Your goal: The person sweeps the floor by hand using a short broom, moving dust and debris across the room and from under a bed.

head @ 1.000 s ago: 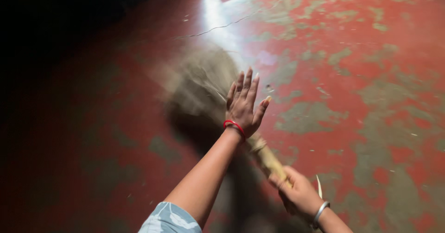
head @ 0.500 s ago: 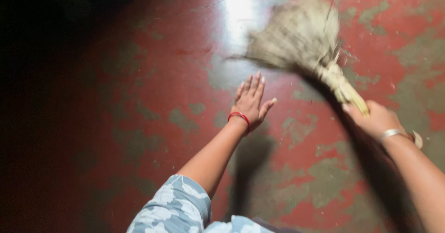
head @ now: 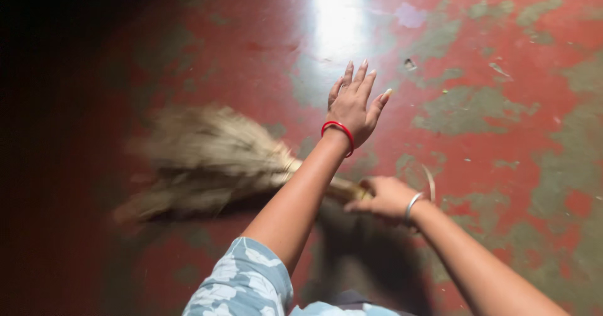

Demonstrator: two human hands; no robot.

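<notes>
while gripping broom [head: 207, 159] handle, right hand [head: 384, 196] closed; left hand [head: 355, 102] spread flat above red floor [head: 502, 134].

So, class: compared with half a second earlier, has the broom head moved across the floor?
Yes. The broom head has swung from right of the bright glare on the floor to its lower left, gripped by the right hand.

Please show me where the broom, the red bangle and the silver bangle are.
broom [head: 207, 159], head view, on the bristles
red bangle [head: 338, 129], head view, on the band
silver bangle [head: 412, 205], head view, on the band
</notes>
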